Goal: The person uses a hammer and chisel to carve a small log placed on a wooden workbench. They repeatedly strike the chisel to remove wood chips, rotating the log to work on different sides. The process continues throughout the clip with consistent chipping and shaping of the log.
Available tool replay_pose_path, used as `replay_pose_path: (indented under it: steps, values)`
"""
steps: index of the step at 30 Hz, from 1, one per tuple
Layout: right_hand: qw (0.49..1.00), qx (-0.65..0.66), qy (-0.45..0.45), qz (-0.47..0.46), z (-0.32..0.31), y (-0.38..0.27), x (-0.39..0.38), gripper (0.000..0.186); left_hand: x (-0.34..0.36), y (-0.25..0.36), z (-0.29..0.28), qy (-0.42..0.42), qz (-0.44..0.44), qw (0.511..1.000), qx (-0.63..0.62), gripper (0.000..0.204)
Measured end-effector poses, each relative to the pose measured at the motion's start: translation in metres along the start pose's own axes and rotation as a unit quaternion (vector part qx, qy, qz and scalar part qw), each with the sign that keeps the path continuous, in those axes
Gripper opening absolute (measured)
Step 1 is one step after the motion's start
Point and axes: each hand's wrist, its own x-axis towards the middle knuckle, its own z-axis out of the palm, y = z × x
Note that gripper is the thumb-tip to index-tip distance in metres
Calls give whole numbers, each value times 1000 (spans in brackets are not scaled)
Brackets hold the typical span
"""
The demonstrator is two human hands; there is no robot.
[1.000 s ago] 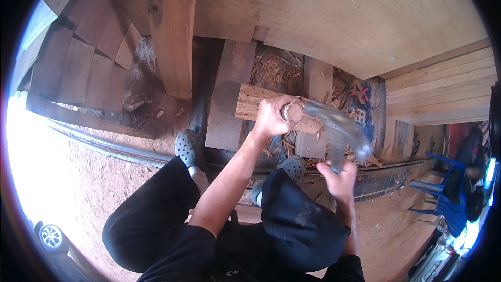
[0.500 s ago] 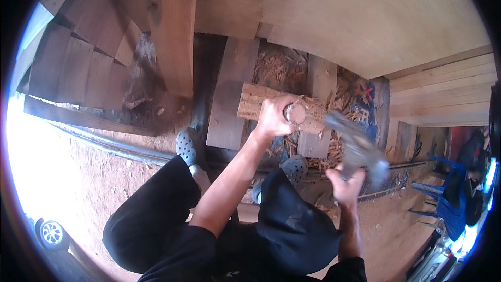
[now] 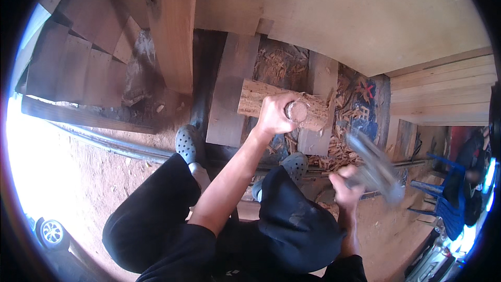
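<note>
While the left forearm (image 3: 229, 177) slants up and rightward from the lower edge of the view, the left grip (image 3: 275, 117) wraps snugly around a round wooden piece (image 3: 297, 111), fingers curled and the pale flat end turned toward the viewer. The piece is held over a rough wooden block (image 3: 253, 97) that lies across two planks (image 3: 224, 94); whether piece and block touch cannot be told. At right, the right forearm (image 3: 348, 232) comes almost straight up beside the bent right knee (image 3: 308, 240), and the right grip (image 3: 347, 185) is closed about the handle of a grey hammer-like tool (image 3: 377, 166), thumb toward the left. Blurred and tilted, the tool's head hangs apart from the block, near scattered wood chips (image 3: 342, 143).
</note>
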Motion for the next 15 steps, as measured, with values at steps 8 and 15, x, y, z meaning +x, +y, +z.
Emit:
replay_pose_path:
  steps: [8,15]
  values:
    - [974,-195,-117,-2,27,35,1,20,0,-4,3,10,10,1000,-9,32]
    - [992,22,-10,-121,-13,8,-11,9,-3,-8,4,-10,-6,1000,8,35]
